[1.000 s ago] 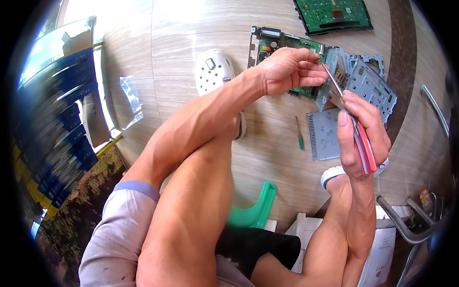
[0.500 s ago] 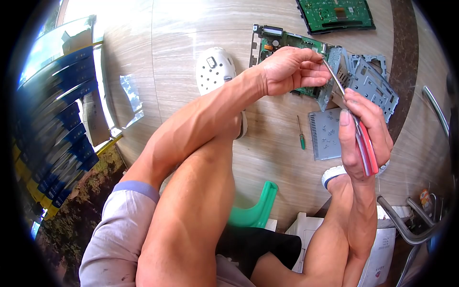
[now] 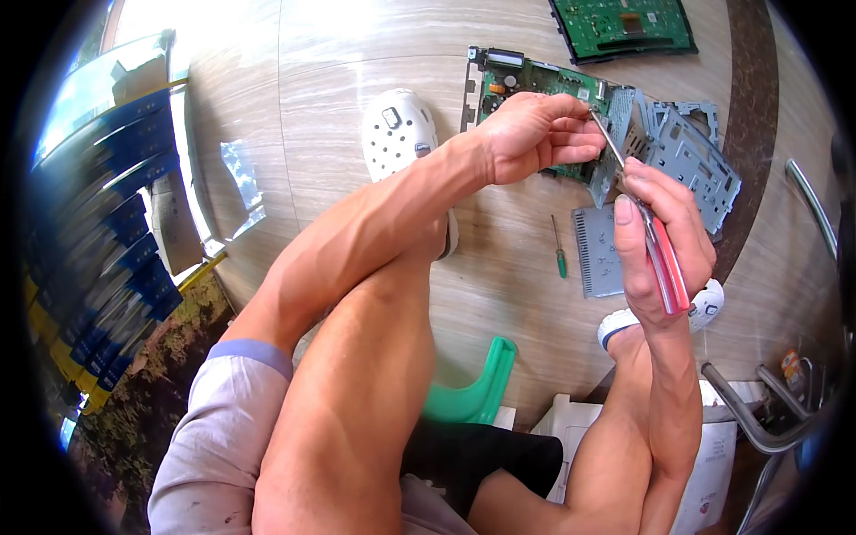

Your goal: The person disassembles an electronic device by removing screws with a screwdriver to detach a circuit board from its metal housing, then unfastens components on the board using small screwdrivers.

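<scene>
A screwdriver with a red and clear handle is gripped in my right hand, its shaft slanting up and left. My left hand has thumb and forefinger pinched at the shaft's tip; whatever small thing lies between them cannot be made out. Behind and beneath that hand lies a green circuit board in a metal frame. A perforated metal plate stands tilted at the board's right end, close to the tip. To its right rests a grey metal panel with cutouts.
A slotted metal cover bearing several small screws lies on the floor. Left of it is a small green-handled screwdriver. Another green board sits farther away. A green plastic piece and bent metal tubes are nearer me.
My right hand and the screwdriver have shifted slightly up and left. My left hand has moved a little left, still pinched at the screwdriver tip.
</scene>
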A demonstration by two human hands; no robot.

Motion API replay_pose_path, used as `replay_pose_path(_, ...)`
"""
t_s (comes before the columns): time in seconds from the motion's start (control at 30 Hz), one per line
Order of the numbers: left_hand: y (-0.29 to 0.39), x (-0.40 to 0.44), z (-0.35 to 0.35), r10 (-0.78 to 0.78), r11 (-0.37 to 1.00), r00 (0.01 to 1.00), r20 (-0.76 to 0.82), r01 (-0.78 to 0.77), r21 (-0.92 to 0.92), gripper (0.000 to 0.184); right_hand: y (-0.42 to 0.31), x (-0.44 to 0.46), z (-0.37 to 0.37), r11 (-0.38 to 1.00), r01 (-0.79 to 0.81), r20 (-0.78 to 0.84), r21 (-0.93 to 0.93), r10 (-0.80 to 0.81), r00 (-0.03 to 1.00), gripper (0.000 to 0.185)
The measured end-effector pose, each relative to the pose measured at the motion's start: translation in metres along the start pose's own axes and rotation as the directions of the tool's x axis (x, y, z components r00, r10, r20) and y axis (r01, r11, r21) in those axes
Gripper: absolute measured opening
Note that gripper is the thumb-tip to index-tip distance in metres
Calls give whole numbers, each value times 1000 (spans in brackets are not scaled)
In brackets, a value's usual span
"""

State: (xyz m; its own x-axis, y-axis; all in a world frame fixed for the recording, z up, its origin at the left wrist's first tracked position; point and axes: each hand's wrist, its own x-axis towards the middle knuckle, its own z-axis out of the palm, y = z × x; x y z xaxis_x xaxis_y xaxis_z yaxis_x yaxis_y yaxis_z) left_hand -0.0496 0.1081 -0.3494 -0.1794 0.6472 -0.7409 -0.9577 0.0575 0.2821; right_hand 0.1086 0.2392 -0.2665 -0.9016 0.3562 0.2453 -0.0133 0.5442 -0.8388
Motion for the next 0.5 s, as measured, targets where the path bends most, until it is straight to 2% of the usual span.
replay_pose_path(0.5, -3, 13, 13, 13, 1000, 994, -113, -14, -2, 18, 15, 4, 3, 997, 39, 37, -62, -36, 999, 25)
